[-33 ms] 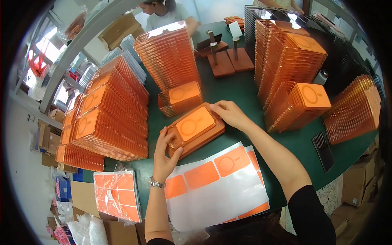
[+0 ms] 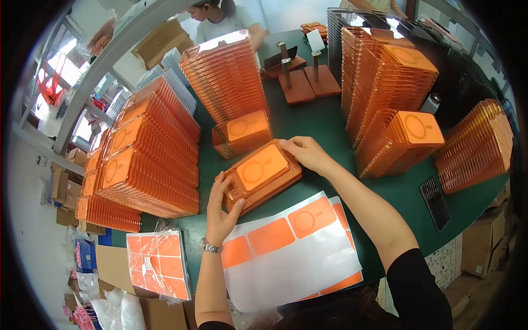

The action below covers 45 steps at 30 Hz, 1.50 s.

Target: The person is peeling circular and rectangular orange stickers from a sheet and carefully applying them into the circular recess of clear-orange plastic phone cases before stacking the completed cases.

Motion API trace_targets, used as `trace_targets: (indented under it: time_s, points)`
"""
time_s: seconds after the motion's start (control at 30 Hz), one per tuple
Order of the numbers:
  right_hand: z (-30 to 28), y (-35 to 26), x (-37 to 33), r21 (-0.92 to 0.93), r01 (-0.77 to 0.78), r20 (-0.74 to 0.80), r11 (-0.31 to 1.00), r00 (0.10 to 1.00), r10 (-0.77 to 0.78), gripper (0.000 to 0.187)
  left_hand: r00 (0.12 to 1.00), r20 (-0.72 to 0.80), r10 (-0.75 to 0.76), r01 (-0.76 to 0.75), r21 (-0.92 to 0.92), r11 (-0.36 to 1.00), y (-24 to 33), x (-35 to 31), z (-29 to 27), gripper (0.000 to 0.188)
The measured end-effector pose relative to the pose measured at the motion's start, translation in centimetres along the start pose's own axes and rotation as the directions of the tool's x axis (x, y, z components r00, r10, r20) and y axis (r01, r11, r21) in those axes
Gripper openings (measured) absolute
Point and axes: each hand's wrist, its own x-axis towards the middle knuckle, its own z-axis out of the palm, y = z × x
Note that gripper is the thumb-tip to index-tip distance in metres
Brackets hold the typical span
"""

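A translucent orange phone case (image 2: 235,190) lies tilted on a brown block in the middle of the table. An orange panel with a ring mark (image 2: 263,167) covers most of its back. My left hand (image 2: 223,212) grips the near left end, fingers at the camera cutout and thumb along the near edge. At the far right corner, my right hand (image 2: 306,153) pinches the edge with thumb and fingertips. Just below lies a white sheet (image 2: 294,269) of orange rounded panels, one of them ring-marked, over another sheet.
Tall stacks of orange cases stand at left (image 2: 148,159), back (image 2: 225,77) and right (image 2: 385,88). A short stack (image 2: 245,132) sits just beyond my hands. Brown stands (image 2: 297,87) are farther back. A wrapped sheet pack (image 2: 158,263) and a black phone (image 2: 434,204) flank me. A person works opposite.
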Motion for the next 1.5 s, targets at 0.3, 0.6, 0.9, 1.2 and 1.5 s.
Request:
trace_targets:
  time_s: [0.3, 0.6, 0.9, 1.2, 1.5]
  points:
    - [0.1, -0.4, 1.2, 0.048, -0.239, 0.105, 0.97, 0.967, 0.233, 0.035, 0.946, -0.199, -0.256, 0.278, 0.09, 0.956, -1.1, -1.2, 0.5, 0.076]
    - [-0.6, -1.5, -1.5, -0.638, 0.492, 0.305, 0.592, 0.868, -0.392, 0.076, 0.916, -0.004, -0.402, 0.393, 0.224, 0.892, -1.4, -0.4, -1.5, 0.098]
    - [-0.7, -1.4, -1.3, -0.644, 0.41, 0.328, 0.646, 0.911, -0.251, 0.101, 0.999, 0.026, -0.022, 0.018, 0.149, 0.989, -2.3, 1.0, -1.4, 0.099]
    - [2.0, -4.2, 0.1, -0.403, 0.689, 0.628, 0.602, 0.687, -0.366, 0.101, 0.969, 0.004, 0.246, -0.237, 0.28, 0.93, -2.8, 1.6, -1.5, 0.086]
    - [-4.5, -9.1, -11.6, 0.602, 0.224, 0.281, 0.767, 0.839, -0.466, 0.107, 0.979, -0.12, -0.162, 0.179, 0.148, 0.973, 8.1, -5.0, -4.7, 0.068]
